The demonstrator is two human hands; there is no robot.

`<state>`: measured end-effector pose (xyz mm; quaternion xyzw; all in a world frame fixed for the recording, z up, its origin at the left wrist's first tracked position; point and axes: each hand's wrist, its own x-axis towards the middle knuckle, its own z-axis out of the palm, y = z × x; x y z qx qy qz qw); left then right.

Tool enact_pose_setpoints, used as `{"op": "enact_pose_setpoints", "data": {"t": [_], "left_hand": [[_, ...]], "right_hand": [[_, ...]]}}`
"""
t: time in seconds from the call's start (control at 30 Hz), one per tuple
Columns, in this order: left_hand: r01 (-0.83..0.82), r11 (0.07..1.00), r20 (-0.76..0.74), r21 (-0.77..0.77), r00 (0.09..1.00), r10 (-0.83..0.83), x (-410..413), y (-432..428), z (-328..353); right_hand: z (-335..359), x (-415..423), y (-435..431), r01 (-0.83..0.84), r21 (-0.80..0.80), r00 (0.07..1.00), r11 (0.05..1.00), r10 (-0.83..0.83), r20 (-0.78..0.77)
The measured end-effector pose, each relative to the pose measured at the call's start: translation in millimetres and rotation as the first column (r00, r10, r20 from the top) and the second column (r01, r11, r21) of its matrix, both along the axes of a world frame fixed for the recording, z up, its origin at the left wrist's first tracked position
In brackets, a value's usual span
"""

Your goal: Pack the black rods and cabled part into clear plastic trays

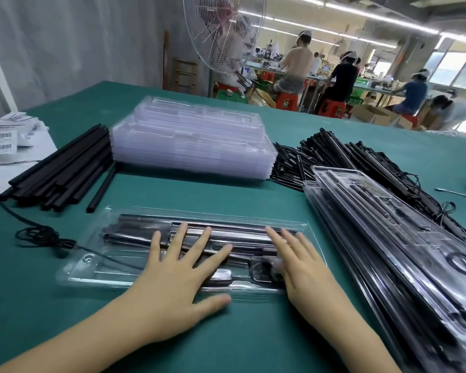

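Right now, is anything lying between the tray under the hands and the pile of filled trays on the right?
Nothing visible does. The left hand and right hand lie flat on the tray, and only bare green table separates it from the filled pile. A black cable trails out of the tray's left side, though.

Grey wall (73, 41), standing fan (223, 33), windows (452, 68)

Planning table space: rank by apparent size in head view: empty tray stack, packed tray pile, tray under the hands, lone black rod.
Largest first:
Packed tray pile
Tray under the hands
Empty tray stack: farther, so unsure against that tray
Lone black rod
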<state>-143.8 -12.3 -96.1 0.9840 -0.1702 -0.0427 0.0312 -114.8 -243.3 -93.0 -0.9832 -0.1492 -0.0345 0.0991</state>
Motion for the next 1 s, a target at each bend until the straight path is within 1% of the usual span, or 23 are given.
{"op": "enact_pose_setpoints", "data": {"t": [0.07,0.1,0.17,0.2,0.23,0.3,0.37,0.4,0.43,0.47,0.5,0.53,0.57,0.6,0.63,0.67,0.7,0.77,0.83,0.93,1.0], "left_hand": [[0.016,1.000,-0.003,0.016,1.000,-0.016,3,0,-2],[0.010,1.000,-0.011,0.019,1.000,-0.010,3,0,-2],[-0.001,1.000,-0.026,0.020,1.000,0.002,4,0,-4],[-0.002,1.000,-0.026,0.024,1.000,0.002,5,0,-4],[-0.003,0.999,-0.028,0.037,1.000,0.004,6,0,-5],[-0.006,0.998,-0.037,0.063,0.999,0.009,7,1,-7],[-0.011,0.997,0.011,0.079,1.000,0.010,7,2,-10],[-0.009,0.996,0.072,0.088,0.997,0.002,8,3,-9],[-0.012,0.992,0.101,0.124,0.995,-0.001,8,4,-3],[-0.033,0.991,0.098,0.127,0.995,0.021,7,4,4],[-0.053,0.994,0.105,0.098,0.994,0.043,7,6,7],[-0.066,0.994,0.130,0.084,0.990,0.055,8,7,7],[-0.068,0.992,0.137,0.101,0.989,0.054,8,10,7],[-0.064,0.992,0.145,0.107,0.988,0.048,7,13,6],[-0.052,0.994,0.153,0.100,0.988,0.036,6,15,5],[-0.033,0.996,0.179,0.087,0.984,0.016,5,17,2],[-0.019,0.996,0.189,0.082,0.982,0.003,3,19,0],[-0.010,0.997,0.199,0.077,0.980,-0.006,1,20,-3],[-0.014,0.997,0.199,0.075,0.980,-0.001,1,23,-3],[-0.008,0.997,0.201,0.072,0.980,-0.007,0,24,-2],[-0.003,0.997,0.195,0.073,0.981,-0.011,-1,23,-3]], "right_hand": [[3,-3,-4,0.163,-0.037,0.985,0.986,-0.161,0.063],[4,-5,-5,0.270,-0.058,0.961,0.961,-0.266,0.078],[6,-10,-3,0.432,-0.136,0.902,0.892,-0.427,0.064],[7,-9,-1,0.460,-0.158,0.887,0.874,-0.459,0.041],[8,-6,0,0.473,-0.115,0.880,0.873,-0.475,0.013],[14,2,0,0.498,0.110,0.867,0.860,-0.493,-0.077],[21,9,-6,0.520,0.315,0.854,0.794,-0.498,-0.154],[21,10,-9,0.529,0.410,0.845,0.743,-0.504,-0.177],[21,10,-11,0.535,0.497,0.837,0.684,-0.507,-0.203],[21,9,-12,0.540,0.585,0.832,0.605,-0.489,-0.263],[23,7,-12,0.541,0.677,0.832,0.499,-0.436,-0.344],[24,7,-12,0.556,0.744,0.824,0.371,-0.363,-0.435],[26,6,-12,0.565,0.778,0.821,0.274,-0.281,-0.498],[27,6,-12,0.579,0.784,0.814,0.224,-0.211,-0.541],[29,5,-13,0.593,0.775,0.805,0.216,-0.152,-0.574],[30,4,-15,0.607,0.761,0.793,0.231,-0.116,-0.597],[32,4,-18,0.625,0.732,0.774,0.272,-0.092,-0.626],[33,3,-23,0.648,0.655,0.725,0.389,-0.051,-0.687],[33,3,-26,0.651,0.589,0.690,0.480,-0.050,-0.722],[29,4,-28,0.652,0.568,0.686,0.502,-0.071,-0.724],[28,3,-30,0.653,0.553,0.663,0.518,-0.037,-0.748]]}}
